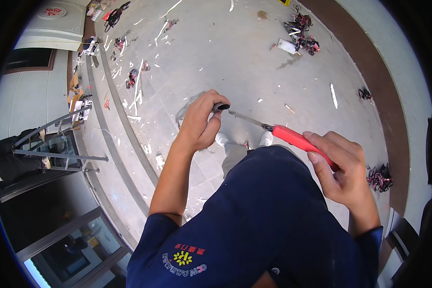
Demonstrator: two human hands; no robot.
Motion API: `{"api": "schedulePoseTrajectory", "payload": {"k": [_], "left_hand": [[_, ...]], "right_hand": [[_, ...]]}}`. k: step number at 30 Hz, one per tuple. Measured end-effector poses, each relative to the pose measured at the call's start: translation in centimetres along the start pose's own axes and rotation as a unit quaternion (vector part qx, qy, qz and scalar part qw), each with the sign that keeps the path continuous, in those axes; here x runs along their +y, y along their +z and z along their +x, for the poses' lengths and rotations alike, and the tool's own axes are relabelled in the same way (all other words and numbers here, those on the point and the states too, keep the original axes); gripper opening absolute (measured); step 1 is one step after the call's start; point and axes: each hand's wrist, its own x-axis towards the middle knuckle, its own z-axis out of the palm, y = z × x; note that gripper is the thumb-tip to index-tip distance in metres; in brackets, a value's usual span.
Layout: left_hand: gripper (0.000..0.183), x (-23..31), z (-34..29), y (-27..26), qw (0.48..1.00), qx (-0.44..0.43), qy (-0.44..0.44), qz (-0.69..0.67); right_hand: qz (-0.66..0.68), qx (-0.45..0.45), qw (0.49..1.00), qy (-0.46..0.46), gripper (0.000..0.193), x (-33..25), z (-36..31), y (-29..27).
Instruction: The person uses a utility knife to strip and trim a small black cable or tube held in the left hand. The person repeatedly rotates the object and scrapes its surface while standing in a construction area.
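Note:
My left hand [197,122] is closed round a dark tube-like piece [221,107] with an oval black opening turned to the right. Greenish-grey, see-through material [182,115] shows behind that wrist; whether it belongs to the piece is unclear. In my right hand [343,165] is a utility knife [295,139] with a red handle and a long, narrow grey blade. Its thumb and fingers press along the handle. The blade slants up and left, its tip close to the opening; whether they touch I cannot make out.
White strips and scraps [138,93] litter the grey floor. Bundles of dark and red straps [302,33] lie at the far right, another bundle [380,177] nearer. Steps [115,108] run along the left, with red scissors [106,103] and a metal stepladder [62,154].

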Motion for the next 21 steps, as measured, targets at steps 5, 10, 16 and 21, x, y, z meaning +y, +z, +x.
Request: {"api": "schedulePoseTrajectory", "payload": {"k": [5, 10, 16, 21], "left_hand": [[0.033, -0.3, 0.7, 0.0, 0.997, -0.03, 0.054, 0.05], [0.031, 0.3, 1.2, 1.2, 0.992, -0.039, 0.073, 0.096], [0.033, -0.6, 0.9, 2.1, 0.982, -0.03, 0.093, 0.161], [0.034, -1.9, 0.9, 2.4, 0.971, 0.006, 0.155, 0.182]], "right_hand": [[-0.041, -0.013, 0.999, -0.003, 0.026, -0.7, 0.8, 0.0], [-0.113, -0.013, 0.993, -0.028, 0.026, -1.6, 1.1, 1.4], [-0.186, -0.09, 0.978, 0.004, 0.028, -2.1, 1.7, 2.5], [-0.121, -0.115, 0.986, 0.014, 0.025, -0.7, 2.6, 2.2]]}}
